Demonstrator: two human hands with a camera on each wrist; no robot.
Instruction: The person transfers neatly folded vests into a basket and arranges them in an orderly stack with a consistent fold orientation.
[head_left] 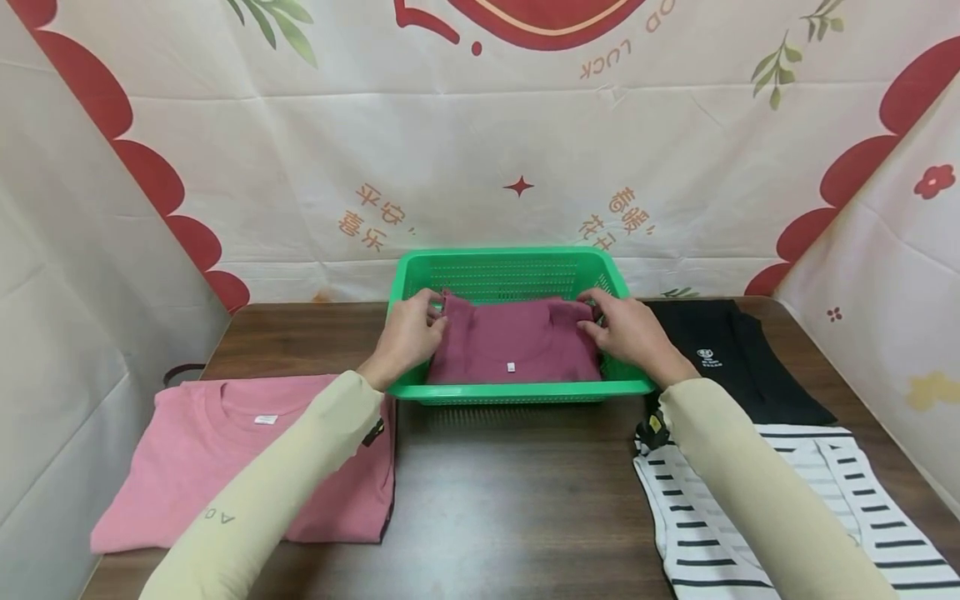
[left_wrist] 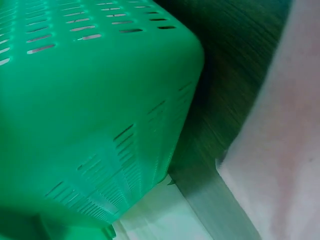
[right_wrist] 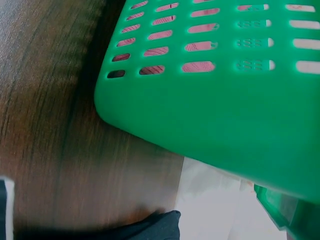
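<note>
Where the near edge of the view begins, two pale long sleeves (head_left: 262,508) reach forward over a dark wood-grain table (head_left: 517,500).

Front right: one white garment with black stripes (head_left: 712,542), laid flat, partly beneath the right forearm.

Front left: one pink shirt (head_left: 195,450), folded, neckline and tag facing up, partly covered by the left forearm.

Behind the striped piece: one black garment (head_left: 750,375), folded, small white print.

Centre: one green basket (head_left: 517,389), slotted plastic, resting on the table between these piles. Contents: one maroon garment (head_left: 517,337), folded, white label toward the front rim.

Left hand (head_left: 408,333): at the garment's left edge, fingers curled; whether cloth is pinched cannot be told. Right hand (head_left: 633,329): at the right edge, thumb and forefinger tips apart; whether cloth sits between them cannot be told. Both wrist views show basket wall, not fingertips.

Step in hand, as judged: settling the maroon garment into the basket and evening its sides. Next move appears to call for freeing both hands cleanly, lifting them clear of the rim without dragging the fold.

Rear: one printed cloth backdrop (head_left: 450,183), cream with red scallops.
</note>
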